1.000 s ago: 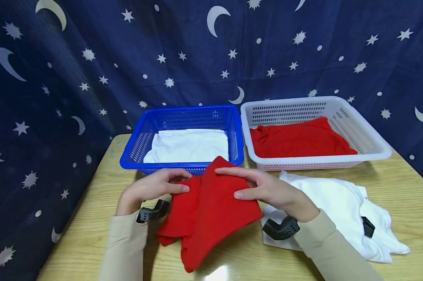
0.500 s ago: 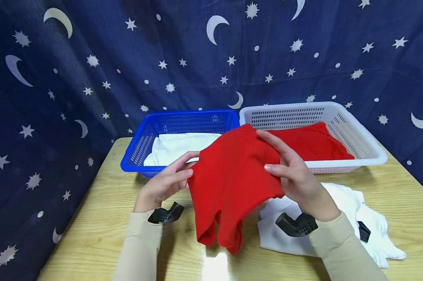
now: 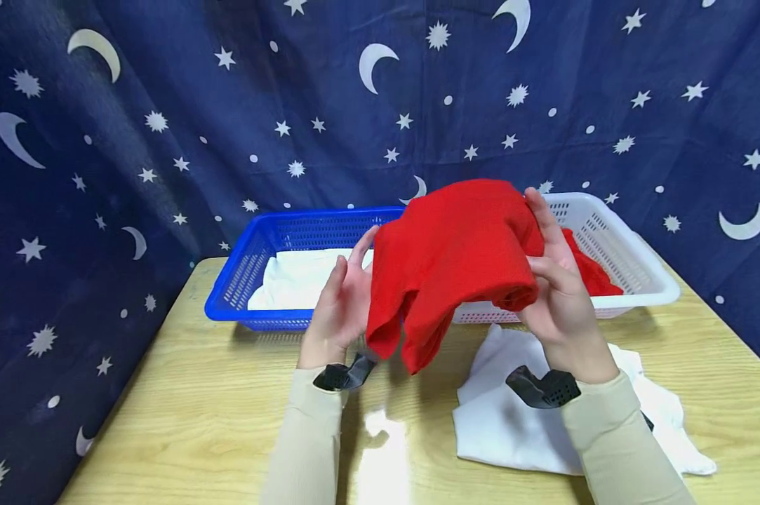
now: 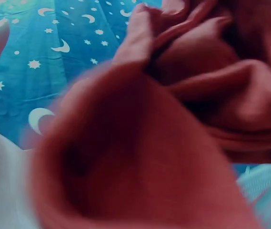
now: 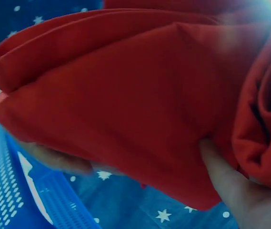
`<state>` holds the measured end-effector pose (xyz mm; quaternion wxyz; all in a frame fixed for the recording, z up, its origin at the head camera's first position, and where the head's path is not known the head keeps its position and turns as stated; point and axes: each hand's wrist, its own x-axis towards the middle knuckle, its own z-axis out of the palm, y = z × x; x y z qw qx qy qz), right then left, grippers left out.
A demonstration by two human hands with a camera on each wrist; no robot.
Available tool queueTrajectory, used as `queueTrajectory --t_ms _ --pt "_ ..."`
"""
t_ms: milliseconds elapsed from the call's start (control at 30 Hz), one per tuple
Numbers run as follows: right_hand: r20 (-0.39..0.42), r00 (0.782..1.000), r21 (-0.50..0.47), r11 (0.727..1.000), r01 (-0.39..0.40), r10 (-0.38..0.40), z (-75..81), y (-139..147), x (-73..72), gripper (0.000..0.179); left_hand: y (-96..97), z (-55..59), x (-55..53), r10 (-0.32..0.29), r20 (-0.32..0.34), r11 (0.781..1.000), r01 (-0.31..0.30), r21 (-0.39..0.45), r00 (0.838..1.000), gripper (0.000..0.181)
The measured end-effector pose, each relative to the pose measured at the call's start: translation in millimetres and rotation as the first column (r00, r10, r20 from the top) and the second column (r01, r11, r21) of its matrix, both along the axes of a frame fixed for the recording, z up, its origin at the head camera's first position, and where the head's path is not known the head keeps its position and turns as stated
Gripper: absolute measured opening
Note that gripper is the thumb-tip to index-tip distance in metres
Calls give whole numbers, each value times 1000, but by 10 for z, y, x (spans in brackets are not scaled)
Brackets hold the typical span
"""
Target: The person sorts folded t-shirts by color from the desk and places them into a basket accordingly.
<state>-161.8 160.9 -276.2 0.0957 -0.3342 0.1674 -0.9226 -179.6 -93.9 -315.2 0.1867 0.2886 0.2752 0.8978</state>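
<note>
A folded red garment (image 3: 449,245) is held up in front of the two baskets, its loose lower corners hanging down. My right hand (image 3: 559,308) grips its right side, the thumb on the near face and fingers behind; in the right wrist view a fingertip (image 5: 211,152) presses into the fabric. On the other side my left hand (image 3: 342,301) is spread, palm toward the cloth, its thumb raised away from it and part of its fingers hidden behind. Red folds fill much of the left wrist view.
A blue basket (image 3: 278,315) at back left holds folded white cloth (image 3: 297,277). Beside it a white basket (image 3: 645,300), partly covered by the held garment, contains red cloth (image 3: 594,270). A white garment (image 3: 512,428) lies on the wooden table under my right arm.
Both hands have raised the red garment off the table and carried it right, toward the white basket. My left hand has gone from gripping its edge to an open palm.
</note>
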Motion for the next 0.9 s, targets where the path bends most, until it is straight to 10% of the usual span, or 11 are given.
queueTrajectory --t_ms 167,333,567,733,900 --pt "43 998 -54 998 41 -39 3 127 -146 67 285 54 -61 145 104 981 -156 111 984 74" --pt "100 990 3 995 101 -101 -39 272 -287 69 516 88 -165 352 251 925 -377 57 902 55" --pt "123 964 138 967 217 -234 -163 502 -499 70 841 53 -347 308 400 906 -394 152 863 38" --pt "91 922 344 881 326 -377 -290 672 -615 69 995 -11 -469 336 384 916 -394 80 860 43" --pt "57 835 519 731 443 -547 -385 837 -727 67 1107 -54 -549 349 366 930 -367 -21 863 60"
